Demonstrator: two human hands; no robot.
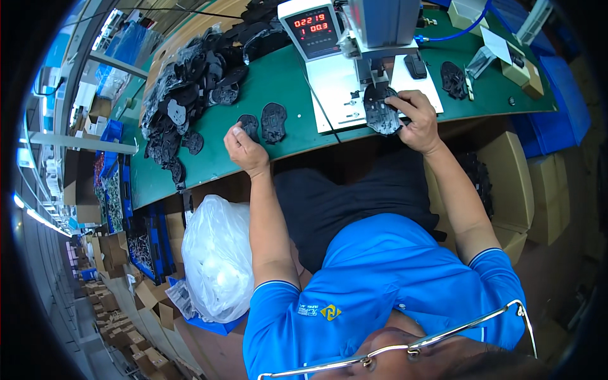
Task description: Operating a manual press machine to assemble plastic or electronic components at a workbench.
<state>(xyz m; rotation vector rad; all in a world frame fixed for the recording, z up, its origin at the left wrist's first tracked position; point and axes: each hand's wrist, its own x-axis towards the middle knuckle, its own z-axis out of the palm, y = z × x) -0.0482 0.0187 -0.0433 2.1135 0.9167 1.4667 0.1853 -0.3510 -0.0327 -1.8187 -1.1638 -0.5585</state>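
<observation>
My right hand (418,120) grips a black oval plastic shell (382,115) by its right edge. The shell's far end lies beneath the head of a bench press (379,47), over the white base plate (332,95). Nearer the table's front edge, my left hand (247,151) is closed, thumb and fingers pinching a second black plastic piece (249,125) that is partly hidden by the hand. Just right of it, a similar black oval piece (273,123) lies flat on the green table (297,130).
A heap of black plastic parts (209,76) covers the table's left side. A control box (312,28) with a red display stands beside the press. More black parts (453,80) lie to the right. A white plastic bag (217,259) sits below the table, and an open carton (506,183) is at right.
</observation>
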